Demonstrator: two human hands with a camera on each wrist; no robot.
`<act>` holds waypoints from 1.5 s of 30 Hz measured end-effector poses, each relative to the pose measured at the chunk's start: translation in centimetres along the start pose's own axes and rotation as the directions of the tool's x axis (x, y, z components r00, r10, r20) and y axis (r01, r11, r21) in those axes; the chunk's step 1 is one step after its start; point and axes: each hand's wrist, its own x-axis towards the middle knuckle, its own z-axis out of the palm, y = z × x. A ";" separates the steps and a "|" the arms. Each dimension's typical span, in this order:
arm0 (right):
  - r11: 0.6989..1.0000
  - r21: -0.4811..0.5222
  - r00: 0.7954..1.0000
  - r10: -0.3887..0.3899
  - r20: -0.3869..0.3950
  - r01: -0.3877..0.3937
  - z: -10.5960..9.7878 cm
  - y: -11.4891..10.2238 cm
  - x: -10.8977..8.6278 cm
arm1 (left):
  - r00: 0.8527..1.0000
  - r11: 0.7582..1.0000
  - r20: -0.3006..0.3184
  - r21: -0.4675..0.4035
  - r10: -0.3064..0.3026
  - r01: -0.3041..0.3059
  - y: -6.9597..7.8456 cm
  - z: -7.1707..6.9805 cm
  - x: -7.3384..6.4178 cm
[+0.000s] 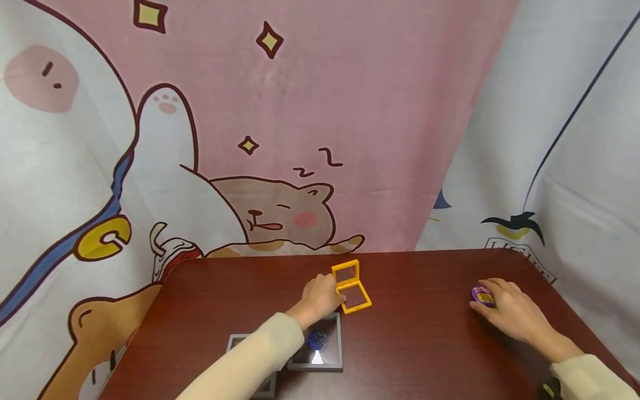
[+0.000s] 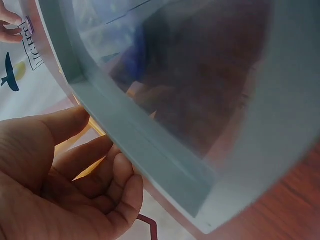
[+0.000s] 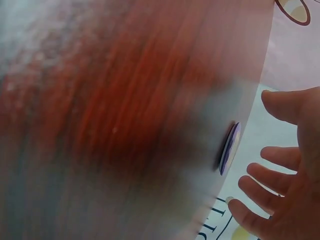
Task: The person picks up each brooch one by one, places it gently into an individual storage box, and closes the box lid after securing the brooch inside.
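A small yellow frame case (image 1: 365,294), hinged open with two clear windows, stands toward the back of the table. My left hand (image 1: 320,297) pinches its left edge between thumb and fingers; yellow shows behind those fingers (image 2: 90,170) in the left wrist view. Far to the right lies a round purple badge (image 1: 483,296) with a yellow and pink picture. Over it my right hand (image 1: 512,308) reaches with fingers extended and fingertips right at its rim. The right wrist view shows the badge (image 3: 230,149) flat on the table, apart from the spread fingers.
Below my left wrist lies a grey clear-windowed frame (image 1: 340,344) with a dark blue round piece (image 1: 317,340) in it. Another grey frame (image 1: 273,386) is partly covered by my left sleeve. A cartoon-printed curtain (image 1: 390,139) hangs behind the brown table (image 1: 420,344).
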 end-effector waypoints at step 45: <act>0.997 0.008 0.996 -0.081 -0.045 0.081 1.1 0.4 0.9 | 0.992 0.998 0.118 0.045 0.042 -0.048 3.0 0.5 0.6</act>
